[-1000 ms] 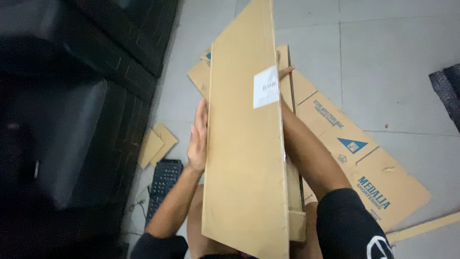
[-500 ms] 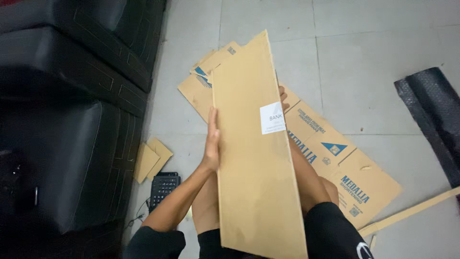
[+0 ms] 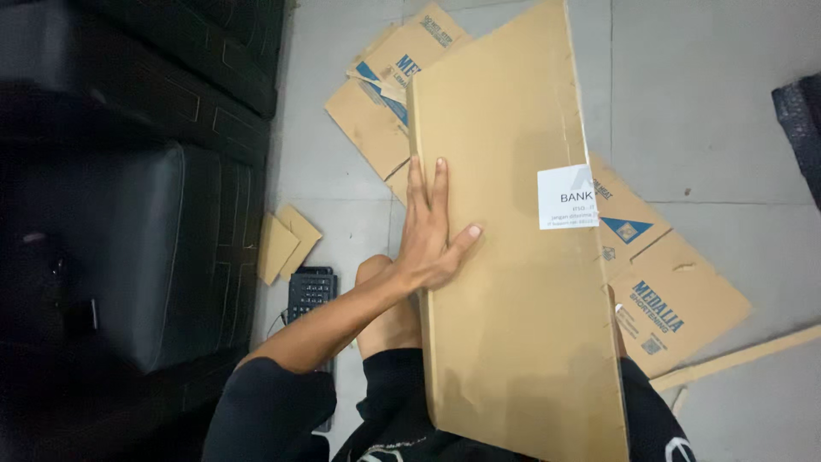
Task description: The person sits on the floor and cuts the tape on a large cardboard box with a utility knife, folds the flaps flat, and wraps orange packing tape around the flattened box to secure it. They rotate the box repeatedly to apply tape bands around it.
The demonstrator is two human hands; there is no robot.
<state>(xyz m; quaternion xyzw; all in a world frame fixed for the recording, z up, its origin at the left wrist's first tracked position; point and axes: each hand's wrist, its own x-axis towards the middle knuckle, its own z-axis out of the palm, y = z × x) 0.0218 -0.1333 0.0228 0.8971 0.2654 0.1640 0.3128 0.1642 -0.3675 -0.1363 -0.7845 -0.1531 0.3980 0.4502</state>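
- Sofa point(image 3: 128, 248), black and one in number, filled the left side beside the grey tiled floor point(image 3: 710, 94).
- Flattened printed boxes point(image 3: 676, 299) lay spread on the floor, at least two, partly hidden; their breaking-down looked finished.
- Cardboard panel point(image 3: 513, 282), one, with one white label point(image 3: 566, 197), stood tilted over the person's lap, not yet set down.
- Left hand point(image 3: 432, 235) lay flat on its face, fingers spread, gripping nothing.
- Right hand was hidden behind the panel; its grip could not be told.
- Small cardboard scraps point(image 3: 286, 242), two, lay above one black keyboard point(image 3: 310, 291).
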